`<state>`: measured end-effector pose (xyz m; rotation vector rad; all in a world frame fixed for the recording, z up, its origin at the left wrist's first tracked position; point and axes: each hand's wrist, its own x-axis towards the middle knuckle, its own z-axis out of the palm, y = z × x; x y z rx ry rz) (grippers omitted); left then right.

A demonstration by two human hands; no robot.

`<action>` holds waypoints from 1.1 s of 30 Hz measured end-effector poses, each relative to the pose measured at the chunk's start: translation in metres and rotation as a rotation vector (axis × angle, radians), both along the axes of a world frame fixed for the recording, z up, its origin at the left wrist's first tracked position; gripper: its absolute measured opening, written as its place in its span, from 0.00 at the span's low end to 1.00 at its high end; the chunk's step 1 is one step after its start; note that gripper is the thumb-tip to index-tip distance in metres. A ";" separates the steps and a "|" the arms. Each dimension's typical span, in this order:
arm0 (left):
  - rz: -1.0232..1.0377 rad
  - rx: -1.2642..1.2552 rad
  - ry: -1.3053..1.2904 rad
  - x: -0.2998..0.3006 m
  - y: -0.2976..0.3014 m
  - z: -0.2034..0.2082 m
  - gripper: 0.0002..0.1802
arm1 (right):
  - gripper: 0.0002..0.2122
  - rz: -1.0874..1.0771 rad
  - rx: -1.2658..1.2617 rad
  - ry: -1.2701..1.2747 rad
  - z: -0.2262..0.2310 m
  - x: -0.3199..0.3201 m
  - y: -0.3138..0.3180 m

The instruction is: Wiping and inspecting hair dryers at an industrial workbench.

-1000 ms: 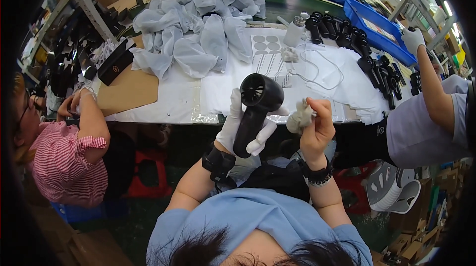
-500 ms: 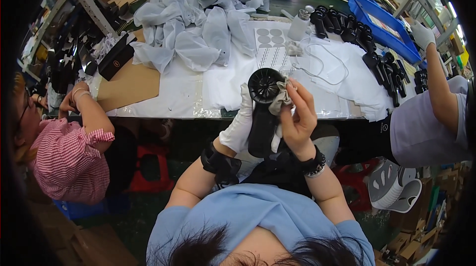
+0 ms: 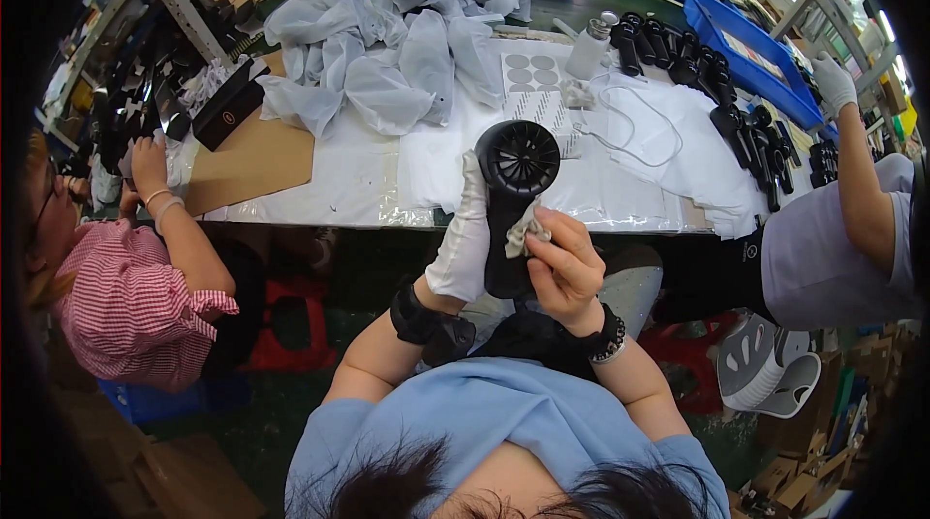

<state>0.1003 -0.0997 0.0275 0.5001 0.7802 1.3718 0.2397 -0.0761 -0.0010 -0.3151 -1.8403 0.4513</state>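
A black handheld fan (image 3: 519,157) stands tilted up in front of me, its round grille facing up. My left hand (image 3: 460,256), in a white glove, is closed around the fan's left side. In my bare right hand (image 3: 570,265), a crumpled grey-beige cloth (image 3: 523,230) is pinched between the fingers. The cloth rests against the fan's body just below the round head. The far side of the fan and part of my left fingers are hidden.
Grey-white bags (image 3: 392,54) heap on the table behind a white sheet. A sticker sheet (image 3: 531,72), a clear bottle (image 3: 587,49), black fans (image 3: 765,146) and a blue bin (image 3: 746,54) lie to the right. Cardboard (image 3: 254,156) lies left. Co-workers sit on both sides.
My right hand with the cloth has moved down and left, from the rim of the fan's head to its body. The fan has shifted slightly, its head higher and further right.
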 end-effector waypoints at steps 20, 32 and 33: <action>-0.146 0.012 -0.295 -0.002 0.018 0.005 0.46 | 0.09 0.326 -0.001 -0.095 0.024 0.035 -0.006; -0.214 0.091 -0.469 -0.002 0.045 -0.006 0.46 | 0.05 0.398 -0.366 0.365 0.022 0.060 0.009; -0.213 0.089 -0.468 -0.002 0.046 -0.007 0.46 | 0.08 0.413 -0.416 0.484 0.021 0.061 0.010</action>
